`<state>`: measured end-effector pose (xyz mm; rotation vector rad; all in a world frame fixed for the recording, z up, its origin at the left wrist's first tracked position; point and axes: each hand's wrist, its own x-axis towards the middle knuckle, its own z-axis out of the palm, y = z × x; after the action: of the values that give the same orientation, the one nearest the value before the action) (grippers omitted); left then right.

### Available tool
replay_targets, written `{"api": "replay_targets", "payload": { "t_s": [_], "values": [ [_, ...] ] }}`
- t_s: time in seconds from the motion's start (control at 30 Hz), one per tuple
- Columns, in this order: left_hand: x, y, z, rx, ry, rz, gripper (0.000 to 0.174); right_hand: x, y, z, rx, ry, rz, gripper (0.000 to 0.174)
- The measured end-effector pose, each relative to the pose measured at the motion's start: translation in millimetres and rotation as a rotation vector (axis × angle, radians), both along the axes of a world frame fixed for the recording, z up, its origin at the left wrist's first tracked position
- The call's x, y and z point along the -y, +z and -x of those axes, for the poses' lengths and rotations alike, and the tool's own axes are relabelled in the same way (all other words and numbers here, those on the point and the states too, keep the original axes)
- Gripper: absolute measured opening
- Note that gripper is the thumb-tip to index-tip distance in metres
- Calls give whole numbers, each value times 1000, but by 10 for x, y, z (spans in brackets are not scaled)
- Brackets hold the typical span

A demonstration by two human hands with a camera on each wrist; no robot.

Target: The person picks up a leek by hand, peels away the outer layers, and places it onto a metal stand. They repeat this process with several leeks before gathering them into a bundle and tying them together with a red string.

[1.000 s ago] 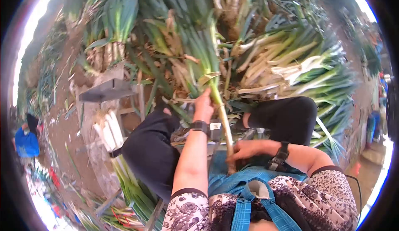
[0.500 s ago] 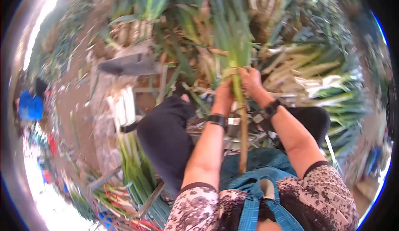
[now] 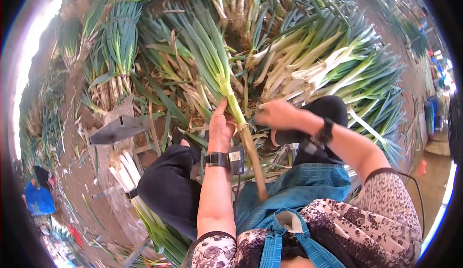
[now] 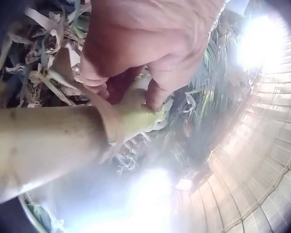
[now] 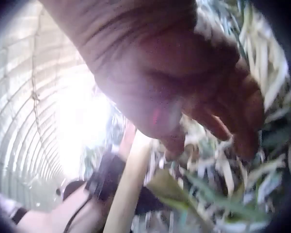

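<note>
A long leek (image 3: 251, 154) slants from the lap, its pale butt end on the blue apron (image 3: 308, 183), up to green leaves (image 3: 207, 51). My left hand (image 3: 223, 129) grips it just below where the leaves fan out. In the left wrist view the fingers and thumb curl round the pale green stalk, with a dry brown strip of outer skin (image 4: 109, 116) behind them. My right hand (image 3: 284, 116) is just right of the stalk, blurred. The right wrist view shows its fingers bent loosely with nothing between them, and a yellow-green leaf (image 5: 169, 191) below it.
A heap of leeks (image 3: 313, 70) lies at the right, and more bundles (image 3: 115, 51) stand at the back left. A metal channel piece (image 3: 120, 128) juts out near the left knee. Beside that knee is a bundle of white leeks (image 3: 128, 164) with a black band.
My right hand went from the leek's butt end up to its leaf base beside the left, then off to the right. The loose leaf collar there is gone. My left hand keeps its grip.
</note>
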<state>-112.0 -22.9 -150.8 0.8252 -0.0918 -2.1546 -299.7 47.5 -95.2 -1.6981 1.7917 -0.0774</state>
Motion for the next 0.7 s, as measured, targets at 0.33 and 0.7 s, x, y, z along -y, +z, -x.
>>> {"api": "replay_targets", "payload": {
  "t_s": [0.33, 0.7],
  "values": [
    [-497, 383, 289, 775, -316, 803, 24, 1072, 74, 179, 919, -838, 182, 31],
    [79, 674, 235, 792, -398, 612, 51, 796, 650, 269, 1403, -729, 278, 30]
  ]
}}
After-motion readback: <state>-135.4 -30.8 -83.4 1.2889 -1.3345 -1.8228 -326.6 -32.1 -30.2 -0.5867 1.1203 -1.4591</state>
